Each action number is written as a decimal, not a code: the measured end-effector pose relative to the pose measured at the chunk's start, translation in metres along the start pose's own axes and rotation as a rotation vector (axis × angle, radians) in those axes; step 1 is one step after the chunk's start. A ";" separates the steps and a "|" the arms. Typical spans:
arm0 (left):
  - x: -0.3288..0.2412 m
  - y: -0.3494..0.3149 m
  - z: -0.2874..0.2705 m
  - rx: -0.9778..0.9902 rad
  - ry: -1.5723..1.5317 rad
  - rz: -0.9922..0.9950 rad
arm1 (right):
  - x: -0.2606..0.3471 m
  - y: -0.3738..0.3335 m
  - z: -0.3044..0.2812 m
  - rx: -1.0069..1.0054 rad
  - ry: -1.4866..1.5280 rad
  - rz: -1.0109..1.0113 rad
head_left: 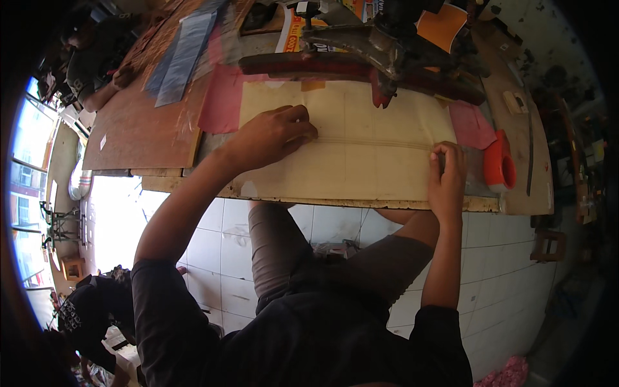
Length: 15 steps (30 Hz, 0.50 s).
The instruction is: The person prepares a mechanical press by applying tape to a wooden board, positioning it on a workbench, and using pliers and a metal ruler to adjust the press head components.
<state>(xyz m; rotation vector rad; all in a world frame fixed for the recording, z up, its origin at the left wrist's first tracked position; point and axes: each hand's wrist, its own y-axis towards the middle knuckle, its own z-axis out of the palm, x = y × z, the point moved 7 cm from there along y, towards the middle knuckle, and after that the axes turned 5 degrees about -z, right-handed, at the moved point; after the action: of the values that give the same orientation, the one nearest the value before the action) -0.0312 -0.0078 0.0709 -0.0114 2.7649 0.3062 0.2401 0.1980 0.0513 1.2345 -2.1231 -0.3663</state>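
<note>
A cream sheet (380,171) lies flat on the workbench before me, with a narrow double line running across it between my hands. My left hand (280,134) rests on its left part, fingers curled, thumb and forefinger pinching the material at one end of that line. At the sheet's right side my right hand (447,171) is closed too, its bent fingertips gripping at the line's other end. Whether a separate thin strip lies along the line, I cannot tell.
A sewing machine's dark metal arm (387,45) and a red bar (309,64) stand beyond the sheet. Pink cloth (222,100) and a red-orange ring (500,161) flank it. Blue-grey strips (184,64) lie far left. Co-workers (97,64) are at the left.
</note>
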 end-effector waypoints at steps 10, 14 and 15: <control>-0.007 0.014 0.010 0.146 0.244 0.116 | 0.002 0.002 0.000 0.026 0.005 0.026; -0.004 0.011 0.022 0.170 0.365 0.098 | 0.000 0.000 0.001 0.033 -0.014 0.016; -0.002 0.010 0.024 0.164 0.361 0.088 | 0.000 0.000 0.001 0.029 -0.017 0.013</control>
<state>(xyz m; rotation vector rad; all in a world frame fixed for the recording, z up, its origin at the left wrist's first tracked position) -0.0219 0.0069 0.0518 0.1071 3.1466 0.1052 0.2395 0.1981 0.0499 1.2380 -2.1573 -0.3426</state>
